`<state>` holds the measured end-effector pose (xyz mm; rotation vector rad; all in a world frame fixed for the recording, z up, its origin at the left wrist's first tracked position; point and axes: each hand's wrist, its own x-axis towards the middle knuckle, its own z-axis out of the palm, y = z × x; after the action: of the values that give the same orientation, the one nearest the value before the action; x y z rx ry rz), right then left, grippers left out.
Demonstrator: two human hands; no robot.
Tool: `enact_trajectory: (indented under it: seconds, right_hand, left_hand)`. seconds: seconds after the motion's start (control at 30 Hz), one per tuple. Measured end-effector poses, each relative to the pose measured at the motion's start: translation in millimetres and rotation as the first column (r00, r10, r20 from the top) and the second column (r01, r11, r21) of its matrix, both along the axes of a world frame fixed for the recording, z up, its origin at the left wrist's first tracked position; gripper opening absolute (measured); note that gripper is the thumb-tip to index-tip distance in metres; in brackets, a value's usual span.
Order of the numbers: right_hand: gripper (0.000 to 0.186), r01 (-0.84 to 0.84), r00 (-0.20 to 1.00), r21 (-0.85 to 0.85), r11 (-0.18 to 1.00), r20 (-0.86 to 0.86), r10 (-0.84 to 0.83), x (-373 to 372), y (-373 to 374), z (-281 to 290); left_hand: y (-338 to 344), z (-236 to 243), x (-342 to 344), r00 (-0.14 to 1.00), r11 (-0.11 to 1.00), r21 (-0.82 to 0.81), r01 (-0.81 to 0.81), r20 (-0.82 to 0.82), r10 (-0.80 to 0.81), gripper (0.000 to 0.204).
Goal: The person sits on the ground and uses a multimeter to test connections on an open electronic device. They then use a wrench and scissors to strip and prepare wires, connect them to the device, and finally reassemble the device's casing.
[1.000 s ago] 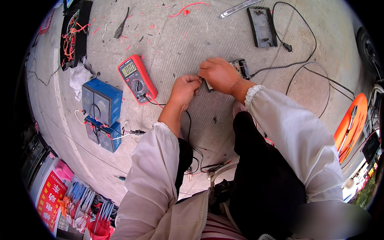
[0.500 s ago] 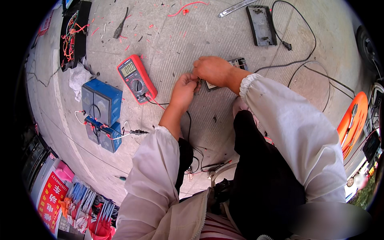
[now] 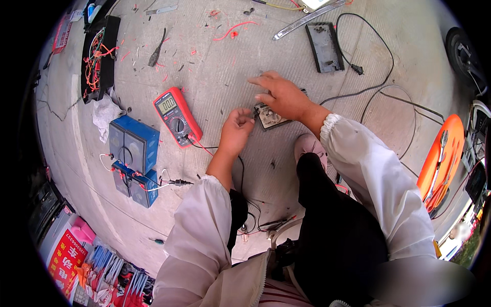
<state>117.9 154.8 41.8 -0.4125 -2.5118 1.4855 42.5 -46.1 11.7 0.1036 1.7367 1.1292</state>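
Observation:
An opened dark case with a circuit board (image 3: 270, 118) lies on the ground in front of me, partly covered by my right hand. My right hand (image 3: 287, 97) hovers over it with the fingers stretched out and apart, holding nothing. Beside the board's left edge, my left hand (image 3: 236, 132) has its fingers curled together in a pinch. Whatever may be between those fingertips is too small to make out. Left of that hand lies a red multimeter (image 3: 178, 117), its lit display facing up and its leads running toward me.
Blue batteries (image 3: 135, 143) wired together stand at the left, near a white rag (image 3: 106, 113) and a black box of wires (image 3: 97, 66). An empty case half (image 3: 325, 48) and a black cord (image 3: 391, 59) lie far right. An orange tray (image 3: 444, 153) holds wrenches.
My right hand has come away from my left hand, its fingers spreading. More of the circuit board shows now. The whole view has shifted slightly.

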Motion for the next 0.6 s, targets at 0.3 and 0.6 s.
enact_trajectory:
  seconds: [0.3, 0.6]
  right_hand:
    - [0.020, 0.728, 0.646, -0.170, 0.664, 0.493, -0.582, 116, -7, -6]
    - [0.032, 0.838, 0.534, -0.379, 0.393, 0.722, -0.441, 117, -21, -3]
  left_hand:
    - [28, 10, 3, 0.934, 0.991, -0.110, 0.081, -0.339, -0.114, 0.037]
    - [35, 1, -16, 0.981, 0.963, -0.258, 0.075, -0.155, -0.118, 0.022]
